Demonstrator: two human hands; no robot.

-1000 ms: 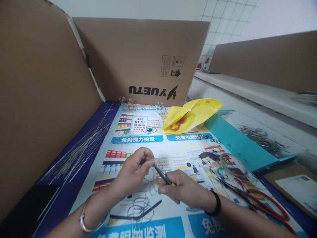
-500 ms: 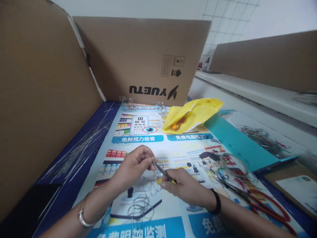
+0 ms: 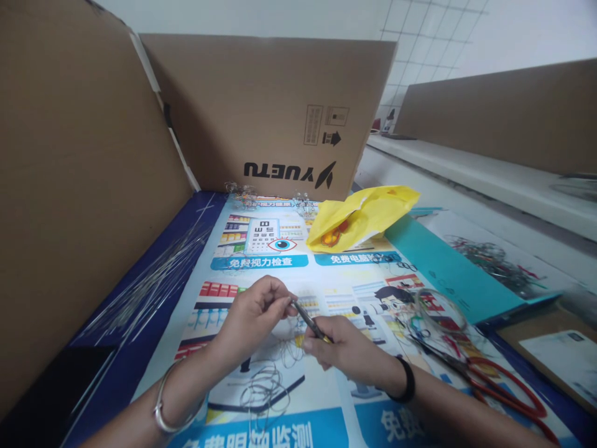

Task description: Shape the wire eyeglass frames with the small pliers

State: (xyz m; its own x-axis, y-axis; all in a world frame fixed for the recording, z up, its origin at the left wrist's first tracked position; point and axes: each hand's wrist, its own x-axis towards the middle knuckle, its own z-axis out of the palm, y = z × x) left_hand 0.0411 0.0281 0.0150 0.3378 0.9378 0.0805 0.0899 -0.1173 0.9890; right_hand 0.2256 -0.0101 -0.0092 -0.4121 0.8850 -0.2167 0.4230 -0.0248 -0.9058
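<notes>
My right hand is wrapped around slim dark pliers with a bit of yellow at the handle. Their narrow tip points up and left to the fingertips of my left hand. Those fingers are pinched on a thin wire, mostly hidden at the tip of the pliers. Below both hands, loose coils of thin wire lie on the printed sheet. Red-handled scissors rest to the right of my right forearm, beside a wire coil.
An open yellow bag with something orange inside lies beyond my hands. Long thin rods lie at the left. Cardboard panels stand behind and left. Tangled wires sit at the right, past a turquoise board.
Both hands stay almost in place, with the pliers tip still at the left fingertips. My left wrist has shifted slightly, and its bracelet sits a little further right.
</notes>
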